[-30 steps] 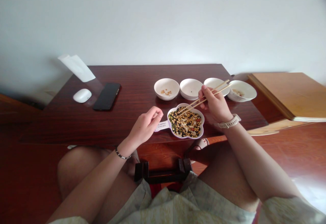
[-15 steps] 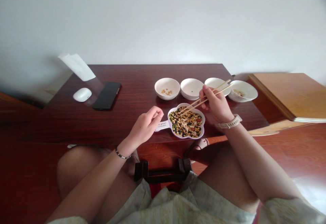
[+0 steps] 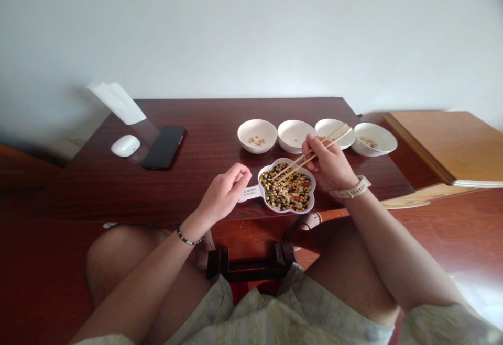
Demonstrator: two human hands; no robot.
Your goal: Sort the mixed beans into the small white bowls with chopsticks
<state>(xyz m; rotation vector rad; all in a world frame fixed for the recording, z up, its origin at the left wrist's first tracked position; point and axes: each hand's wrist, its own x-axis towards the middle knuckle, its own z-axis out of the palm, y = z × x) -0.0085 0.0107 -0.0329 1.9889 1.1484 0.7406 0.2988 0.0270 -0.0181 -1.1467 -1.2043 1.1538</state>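
Nearest, at the front edge of the dark red-brown wooden table [image 3: 168, 198], the left hand [image 3: 223, 193] hangs loosely curled and empty, its fingers just beside the handle of a white flower-shaped dish with a lilac rim [image 3: 302, 211]. The right hand [image 3: 331, 162] is closed around a pair of thin bamboo chopsticks [image 3: 310, 152], their tips together above the dish; whether they pinch a bean is too small to tell. The dish sits near the front edge, right of centre, and holds mixed dried beans [image 3: 285, 190] in yellow, green, black, white and red.

Beyond it, along the far side, stand four round white bowls: the first [image 3: 257, 145] and fourth [image 3: 375, 148] hold a few beans, the second [image 3: 293, 145] looks nearly bare, and the third [image 3: 334, 126] is partly hidden behind the chopsticks. Toward the far left corner lie a black smartphone [image 3: 164, 147] and a white computer mouse [image 3: 125, 146], with a white paper sleeve [image 3: 116, 103] at the corner.
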